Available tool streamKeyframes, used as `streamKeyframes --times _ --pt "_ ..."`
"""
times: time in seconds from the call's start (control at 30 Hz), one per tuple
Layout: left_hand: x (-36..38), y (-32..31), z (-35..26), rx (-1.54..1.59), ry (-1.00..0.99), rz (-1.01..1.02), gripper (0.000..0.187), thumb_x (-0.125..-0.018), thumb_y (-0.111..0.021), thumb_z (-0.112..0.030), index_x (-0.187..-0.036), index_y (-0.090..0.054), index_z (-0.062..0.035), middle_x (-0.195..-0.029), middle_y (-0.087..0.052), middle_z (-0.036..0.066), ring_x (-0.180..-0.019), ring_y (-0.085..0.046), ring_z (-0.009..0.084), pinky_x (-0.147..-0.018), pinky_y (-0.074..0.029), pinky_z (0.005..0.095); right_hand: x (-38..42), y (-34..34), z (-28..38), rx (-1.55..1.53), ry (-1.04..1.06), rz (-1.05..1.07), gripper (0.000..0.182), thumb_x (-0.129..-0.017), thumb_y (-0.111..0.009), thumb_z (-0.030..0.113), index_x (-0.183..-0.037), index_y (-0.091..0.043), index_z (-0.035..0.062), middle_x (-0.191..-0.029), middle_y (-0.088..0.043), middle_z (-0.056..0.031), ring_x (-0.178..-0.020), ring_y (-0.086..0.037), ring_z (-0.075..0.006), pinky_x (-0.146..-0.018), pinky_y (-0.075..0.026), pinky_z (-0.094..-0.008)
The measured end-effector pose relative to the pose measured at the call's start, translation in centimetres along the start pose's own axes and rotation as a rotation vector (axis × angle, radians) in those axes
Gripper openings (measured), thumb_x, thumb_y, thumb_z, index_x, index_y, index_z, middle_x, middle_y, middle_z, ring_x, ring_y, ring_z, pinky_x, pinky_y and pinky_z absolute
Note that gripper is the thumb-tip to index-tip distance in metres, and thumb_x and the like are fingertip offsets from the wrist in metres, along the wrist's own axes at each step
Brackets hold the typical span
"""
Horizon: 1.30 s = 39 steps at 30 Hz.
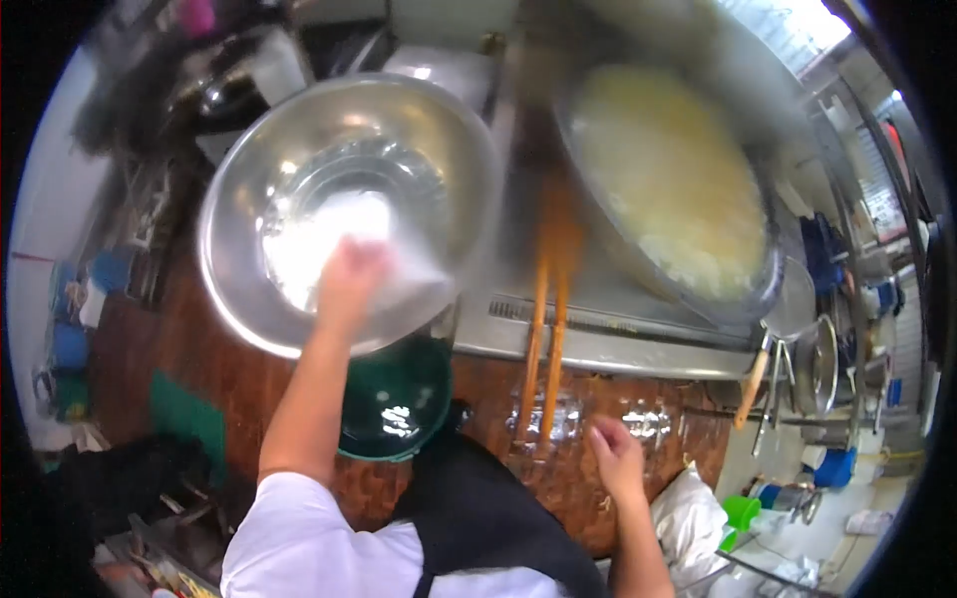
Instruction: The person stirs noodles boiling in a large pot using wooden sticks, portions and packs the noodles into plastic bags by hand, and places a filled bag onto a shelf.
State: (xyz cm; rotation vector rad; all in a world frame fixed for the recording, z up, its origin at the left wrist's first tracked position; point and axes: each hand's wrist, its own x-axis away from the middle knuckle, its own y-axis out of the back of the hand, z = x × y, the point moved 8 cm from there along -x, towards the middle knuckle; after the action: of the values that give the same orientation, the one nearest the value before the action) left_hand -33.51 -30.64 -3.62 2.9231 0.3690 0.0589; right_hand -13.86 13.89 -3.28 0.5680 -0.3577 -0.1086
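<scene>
A large shiny metal bowl [419, 140] fills the upper left. My left hand [357, 267] reaches into its lower part, blurred by motion, beside a whitish blurred thing [414, 274] that I cannot make out. My right hand [615, 453] hangs low over the floor on the right, its fingers curled together and nothing visible in them. Between the bowl and a big pot [678, 189] of steaming, pale yellow, foamy contents, two long wooden handles [544, 344] stick out over the counter edge.
A steel counter [618, 349] with a drain grille runs below the pot. Beneath the bowl stands a dark green tub [399, 399]. Strainers and a wooden-handled tool [753, 389] hang at the right. A white sack [690, 518] and a bright green container [740, 512] are at lower right.
</scene>
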Motion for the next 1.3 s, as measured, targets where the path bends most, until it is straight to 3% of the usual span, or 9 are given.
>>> streamKeyframes --times 0.2,0.43,0.53,0.63,0.73,1.0,1.07,1.2,1.3 --pt "11.7 -11.6 -9.4 0.555 -0.11 0.661 0.03 -0.083 -0.066 -0.011 -0.11 -0.061 0.001 -0.098 -0.065 0.009 -0.092 -0.061 0.0197 -0.083 -0.049 0.0354 -2.9 -5.8 21.2 -0.036 0.622 -0.019 0.036 -0.089 -0.064 0.024 -0.116 -0.061 0.0002 -0.1 -0.066 -0.0169 -0.086 -0.066 -0.0258 -0.076 -0.051 -0.0344" --pt "10.7 -10.2 -7.4 0.56 0.163 0.375 0.033 -0.083 -0.065 -0.005 -0.115 -0.055 -0.0028 -0.091 -0.063 0.004 -0.074 -0.057 0.0118 -0.065 -0.045 0.0257 -3.1 -8.8 21.9 -0.033 0.57 0.079 0.029 -0.097 -0.052 0.022 -0.116 -0.061 0.0024 -0.093 -0.065 -0.0206 -0.088 -0.065 -0.0319 -0.076 -0.049 -0.038" --pt "9.1 -8.9 -7.5 0.512 0.136 0.289 0.03 -0.082 -0.065 -0.002 -0.111 -0.056 -0.0051 -0.089 -0.062 0.003 -0.074 -0.057 0.0117 -0.062 -0.045 0.0251 -3.4 -8.9 21.0 -0.129 0.64 0.024 0.029 -0.099 -0.049 0.024 -0.109 -0.063 0.0012 -0.087 -0.067 -0.0144 -0.081 -0.065 -0.0261 -0.071 -0.048 -0.0344" --pt "7.3 -6.3 -7.2 0.571 0.177 0.186 0.027 -0.084 -0.063 -0.002 -0.109 -0.055 -0.005 -0.087 -0.061 0.003 -0.075 -0.06 0.0123 -0.065 -0.05 0.0244 -5.1 -6.1 18.4 -0.417 0.449 -0.059 0.029 -0.102 -0.046 0.026 -0.1 -0.062 0.0014 -0.083 -0.062 0.0011 -0.071 -0.053 -0.0067 -0.062 -0.044 -0.0233" --pt "5.1 -3.0 -5.9 0.539 0.244 0.118 0.021 -0.087 -0.061 -0.003 -0.106 -0.055 -0.0065 -0.088 -0.061 0.003 -0.075 -0.061 0.0126 -0.067 -0.051 0.0247 -6.0 -3.8 16.7 -0.592 0.344 -0.056 0.027 -0.101 -0.047 0.026 -0.1 -0.061 0.0031 -0.083 -0.063 0.0001 -0.071 -0.055 -0.0064 -0.062 -0.045 -0.0222" --pt "0.4 -0.6 -2.8 0.684 0.168 0.033 0.011 -0.092 -0.055 -0.007 -0.103 -0.055 -0.0096 -0.091 -0.061 0.002 -0.081 -0.061 0.014 -0.072 -0.052 0.028 -4.1 -2.1 13.5 -0.537 0.264 -0.118 0.024 -0.1 -0.048 0.023 -0.101 -0.06 0.0023 -0.081 -0.063 -0.0009 -0.072 -0.06 -0.0094 -0.064 -0.048 -0.0235" --pt "-0.3 -2.9 -2.8 0.833 0.143 0.077 0.012 -0.093 -0.055 -0.009 -0.105 -0.056 -0.0107 -0.09 -0.061 0.001 -0.085 -0.06 0.0135 -0.076 -0.051 0.0281 -3.3 -2.0 13.4 -0.154 0.354 0.004 0.021 -0.097 -0.054 0.02 -0.104 -0.059 0.0009 -0.081 -0.064 -0.0013 -0.075 -0.062 -0.0118 -0.068 -0.05 -0.0256" --pt "7.5 -13.4 -12.4 0.082 0.031 0.411 0.009 -0.093 -0.058 -0.012 -0.1 -0.06 -0.0075 -0.091 -0.062 0.001 -0.085 -0.058 0.0089 -0.078 -0.049 0.026 2.1 2.5 14.8 0.188 0.354 -0.082 0.077 -0.075 -0.077 0.031 -0.136 -0.042 0.0002 -0.124 -0.057 -0.0223 -0.109 -0.059 -0.027 -0.093 -0.047 -0.0368" --pt "18.4 -23.2 -16.2 0.172 -0.248 1.115 0.011 -0.091 -0.062 -0.015 -0.095 -0.061 -0.0046 -0.087 -0.061 -0.003 -0.083 -0.056 0.0057 -0.072 -0.047 0.0238 6.0 4.8 14.3 0.116 0.319 -0.093 0.09 -0.072 -0.078 0.034 -0.142 -0.033 -0.0012 -0.127 -0.054 -0.0235 -0.114 -0.056 -0.0287 -0.096 -0.045 -0.0373"
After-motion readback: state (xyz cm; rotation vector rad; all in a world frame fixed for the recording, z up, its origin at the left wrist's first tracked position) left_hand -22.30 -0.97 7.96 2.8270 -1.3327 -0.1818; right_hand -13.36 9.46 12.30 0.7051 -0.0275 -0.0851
